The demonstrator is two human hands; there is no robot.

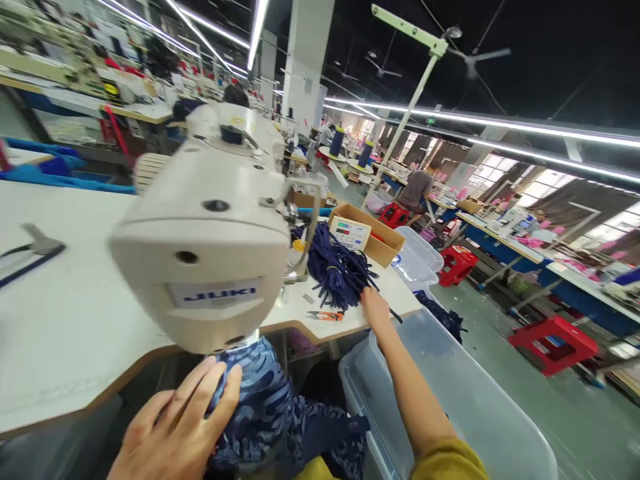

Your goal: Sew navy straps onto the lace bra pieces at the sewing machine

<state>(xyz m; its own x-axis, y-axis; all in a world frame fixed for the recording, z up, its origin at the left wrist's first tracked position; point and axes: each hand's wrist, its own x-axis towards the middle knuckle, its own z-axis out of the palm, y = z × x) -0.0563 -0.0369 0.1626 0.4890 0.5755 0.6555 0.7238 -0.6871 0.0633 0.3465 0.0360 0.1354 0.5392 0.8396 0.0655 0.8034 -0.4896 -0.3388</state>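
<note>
My left hand lies on a blue patterned cloth, its fingers outstretched and somewhat apart. The cloth hangs from under the white JUKI sewing machine head, which hides the needle area. My right hand reaches to the right side of the table, to a bundle of navy fabric strips. Its fingers are closed at the bundle's edge, and a strip end sticks out beside them; the fingertips are partly hidden. Orange-handled thread snips lie just left of my right hand.
A control panel and a cardboard box stand behind the strips. Clear plastic bins are at the right below the table. A dark-edged metal piece lies at the left. Red stools stand on the floor; a person sits farther back.
</note>
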